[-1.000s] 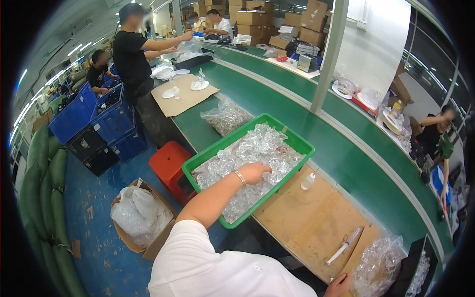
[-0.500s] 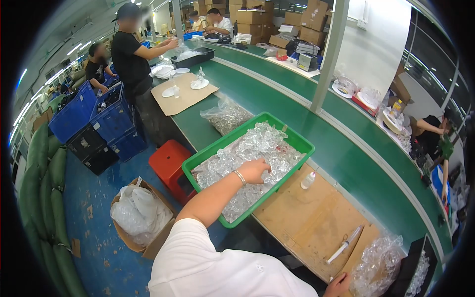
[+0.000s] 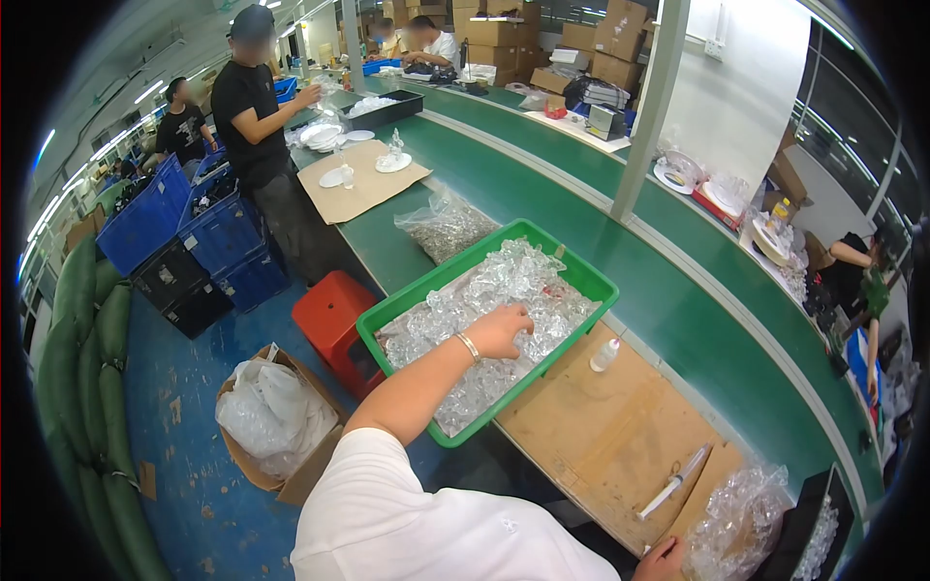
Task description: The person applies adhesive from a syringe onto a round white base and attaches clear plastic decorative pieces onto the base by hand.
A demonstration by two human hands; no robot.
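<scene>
A green plastic bin (image 3: 593, 308) full of clear plastic pieces (image 3: 509, 271) stands on the bench in front of me. My left hand (image 3: 499, 331) is over these pieces, its fingers curled down and closed; what is between the fingertips is hidden. At the lower right, my right hand (image 3: 661, 562) rests by the bench edge beside a clear plastic bag (image 3: 741, 518). Only part of that hand shows, its visible fingers stretched out. A syringe (image 3: 675, 481) lies on the brown board (image 3: 581, 426), and a small squeeze bottle (image 3: 604, 355) stands near the bin.
A bag of small pieces (image 3: 446, 228) sits behind the bin. At left are a red stool (image 3: 334, 315), a carton with white bags (image 3: 276, 416) and blue crates (image 3: 223, 242). A green belt (image 3: 620, 261) runs past. A person in black (image 3: 254, 116) stands further along the bench.
My left hand has lifted and turned slightly among the clear pieces. My right hand stays in place. The person in black has drawn their hands back toward the body.
</scene>
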